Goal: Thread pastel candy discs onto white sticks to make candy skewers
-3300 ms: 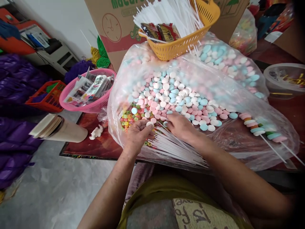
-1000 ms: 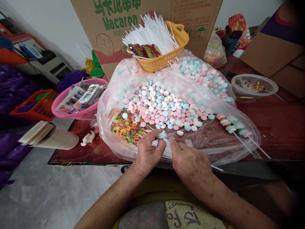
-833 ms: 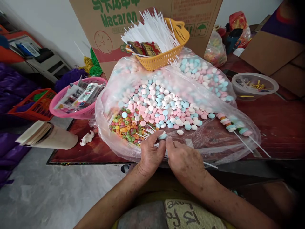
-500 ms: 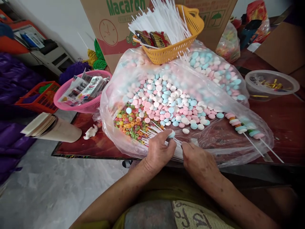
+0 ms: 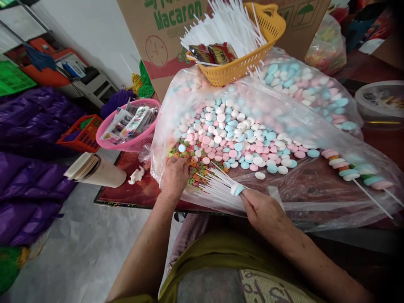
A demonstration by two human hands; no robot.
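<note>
My right hand (image 5: 263, 210) is closed near the table's front edge, with blue and white marshmallow discs (image 5: 236, 189) at its fingertips. These discs seem to be threaded on a stick, whose lower part the hand hides. Beneath them a fan of white sticks (image 5: 217, 189) lies on the plastic bag. To the left, my left hand (image 5: 174, 174) dips into the colourful gummy rings (image 5: 194, 172), fingers bent together; whatever is between the fingertips is hidden. Pink, white and blue marshmallow discs (image 5: 233, 134) are heaped behind. Two finished-looking candy skewers (image 5: 344, 166) lie at the right.
A yellow basket (image 5: 240, 71) of white sticks rests on the bagged candy, before a cardboard box (image 5: 167, 42). At the left are a pink basket (image 5: 126, 143) with packets and a lying paper cup stack (image 5: 104, 170). A clear plastic tub (image 5: 378, 101) stands far right.
My left hand has moved left from the sticks to the gummy rings. The marshmallow discs now show at my right fingertips. The view has shifted to the left.
</note>
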